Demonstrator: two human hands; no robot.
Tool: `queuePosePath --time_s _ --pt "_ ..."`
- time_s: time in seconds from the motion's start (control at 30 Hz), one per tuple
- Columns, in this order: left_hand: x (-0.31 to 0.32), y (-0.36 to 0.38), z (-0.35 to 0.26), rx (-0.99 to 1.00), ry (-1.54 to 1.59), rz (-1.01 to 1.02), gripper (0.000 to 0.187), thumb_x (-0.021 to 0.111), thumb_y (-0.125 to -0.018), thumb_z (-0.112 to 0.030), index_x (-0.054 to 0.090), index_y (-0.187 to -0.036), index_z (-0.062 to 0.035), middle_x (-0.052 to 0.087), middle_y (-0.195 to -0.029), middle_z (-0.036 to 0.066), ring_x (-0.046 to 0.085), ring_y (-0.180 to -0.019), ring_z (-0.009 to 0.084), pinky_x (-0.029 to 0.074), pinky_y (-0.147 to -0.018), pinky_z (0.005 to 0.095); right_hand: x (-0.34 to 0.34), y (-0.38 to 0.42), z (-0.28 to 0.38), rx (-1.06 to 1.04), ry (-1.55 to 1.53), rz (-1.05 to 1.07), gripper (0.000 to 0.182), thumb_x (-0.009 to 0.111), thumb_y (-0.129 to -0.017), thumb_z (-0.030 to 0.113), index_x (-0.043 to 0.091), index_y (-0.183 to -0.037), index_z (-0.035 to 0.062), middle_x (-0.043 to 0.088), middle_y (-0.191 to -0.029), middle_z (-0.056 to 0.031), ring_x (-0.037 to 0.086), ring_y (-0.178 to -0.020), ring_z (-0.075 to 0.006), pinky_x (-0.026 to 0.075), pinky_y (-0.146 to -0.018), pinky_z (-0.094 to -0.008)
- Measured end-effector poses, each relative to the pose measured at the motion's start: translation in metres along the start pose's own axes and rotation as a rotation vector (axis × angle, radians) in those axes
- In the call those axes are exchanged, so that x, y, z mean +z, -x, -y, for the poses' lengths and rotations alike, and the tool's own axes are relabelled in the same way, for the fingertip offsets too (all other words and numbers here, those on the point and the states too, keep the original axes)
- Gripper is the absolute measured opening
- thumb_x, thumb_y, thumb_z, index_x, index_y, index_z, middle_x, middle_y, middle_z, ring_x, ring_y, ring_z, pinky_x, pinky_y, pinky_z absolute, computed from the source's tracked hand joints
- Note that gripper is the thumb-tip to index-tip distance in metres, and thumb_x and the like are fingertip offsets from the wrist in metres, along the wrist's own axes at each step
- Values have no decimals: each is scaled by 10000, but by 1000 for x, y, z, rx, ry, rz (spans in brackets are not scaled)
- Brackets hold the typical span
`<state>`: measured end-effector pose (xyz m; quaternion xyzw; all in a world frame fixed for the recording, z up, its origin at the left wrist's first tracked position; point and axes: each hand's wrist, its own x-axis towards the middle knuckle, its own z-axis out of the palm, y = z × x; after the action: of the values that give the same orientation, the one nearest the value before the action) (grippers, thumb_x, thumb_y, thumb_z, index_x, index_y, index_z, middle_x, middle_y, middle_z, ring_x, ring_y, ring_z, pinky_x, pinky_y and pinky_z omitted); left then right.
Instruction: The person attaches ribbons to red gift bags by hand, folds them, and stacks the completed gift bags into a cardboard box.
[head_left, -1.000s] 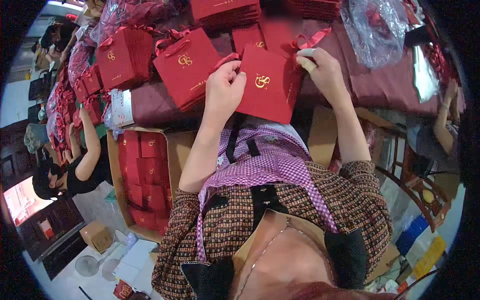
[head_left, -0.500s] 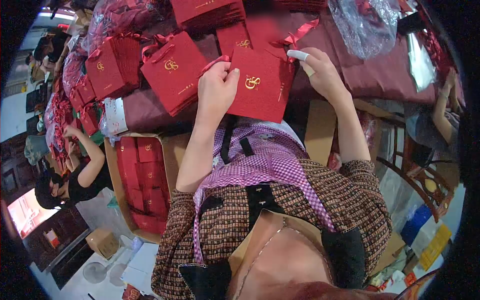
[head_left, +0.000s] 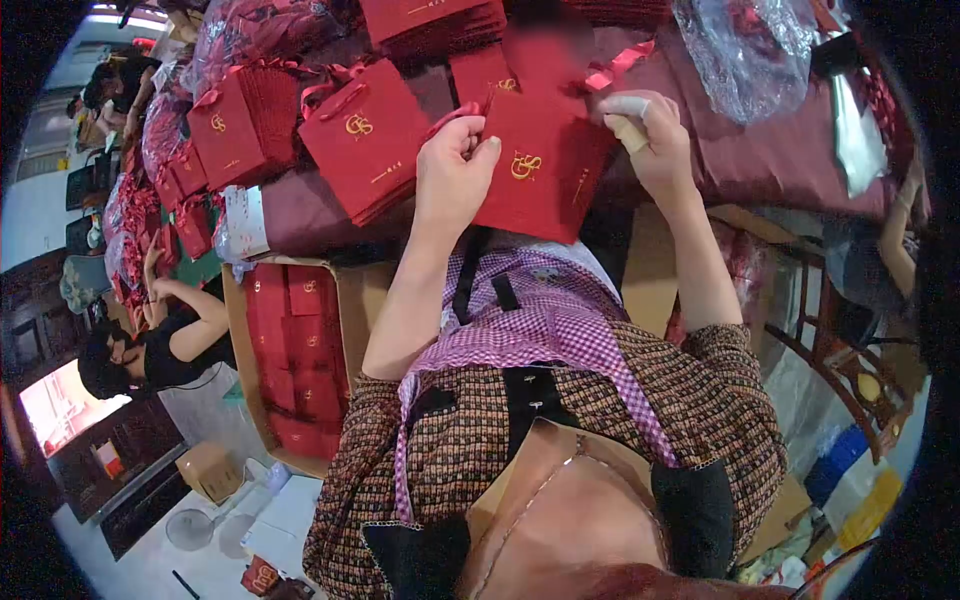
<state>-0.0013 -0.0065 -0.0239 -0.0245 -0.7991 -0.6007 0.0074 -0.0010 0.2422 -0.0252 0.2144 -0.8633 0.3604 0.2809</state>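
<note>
A red gift bag (head_left: 550, 165) with a gold monogram lies tilted between my hands, over the edge of the cloth-covered table. My left hand (head_left: 455, 172) is closed at the bag's upper left corner, with a red ribbon between thumb and fingers. At the upper right, my right hand (head_left: 655, 148) has its fingers pressed together beside the bag; white and tan tape wraps its fingers. A loose red ribbon end (head_left: 620, 65) sticks up just above it. What the right fingertips pinch is too small to make out.
Stacks of red bags (head_left: 365, 135) lie left on the dark red cloth (head_left: 740, 150), others behind. A carton (head_left: 345, 300) packed with red bags stands below left. Clear plastic (head_left: 745, 60) lies at the upper right. A co-worker in black (head_left: 185, 325) works at left.
The whole view has shifted slightly right. My right hand's fingers have curled in more tightly near the ribbon. My left hand keeps its grip at the bag's corner.
</note>
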Motion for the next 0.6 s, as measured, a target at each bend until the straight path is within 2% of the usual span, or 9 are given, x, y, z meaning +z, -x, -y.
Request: queuePosePath --time_s 0.07,0.1,0.17,0.3,0.43,0.6 --pt "0 2 -9 7 -30 11 232 645 -787 -43 601 -991 60 607 -724 46 537 -654 80 453 -600 247 -2 -2 14 174 -91 22 169 685 -775 41 644 -936 72 628 -937 -46 573 -897 -188 432 -782 -284" --pt "1 2 -11 8 -31 14 232 645 -787 -43 601 -991 60 607 -724 46 537 -654 80 453 -600 247 -1 -3 22 174 -123 33 182 691 -777 37 638 -949 68 627 -927 -45 567 -891 -177 446 -748 -264" --pt "4 3 -14 24 9 -19 234 651 -783 -41 605 -993 53 594 -713 34 529 -645 81 452 -599 248 5 -9 40 130 -225 3 166 718 -750 119 654 -902 105 643 -869 -51 587 -853 -230 399 -818 -337" --pt "6 5 -19 30 -3 -21 238 652 -784 -42 604 -997 54 590 -716 31 525 -642 80 450 -599 243 21 -13 53 80 -246 62 164 720 -739 130 628 -865 83 646 -840 -41 592 -836 -231 384 -835 -357" --pt "4 9 -23 31 6 -22 233 650 -789 -30 606 -1003 50 573 -713 10 504 -638 62 440 -588 224 34 -18 61 149 -226 51 173 718 -740 135 608 -860 77 639 -821 -58 590 -815 -239 384 -831 -368" --pt "5 12 -31 44 15 -38 221 643 -792 -11 611 -1004 42 559 -708 -8 483 -634 43 428 -574 206 36 -21 62 121 -190 54 190 725 -734 150 604 -859 75 634 -810 -63 587 -821 -243 382 -836 -366"
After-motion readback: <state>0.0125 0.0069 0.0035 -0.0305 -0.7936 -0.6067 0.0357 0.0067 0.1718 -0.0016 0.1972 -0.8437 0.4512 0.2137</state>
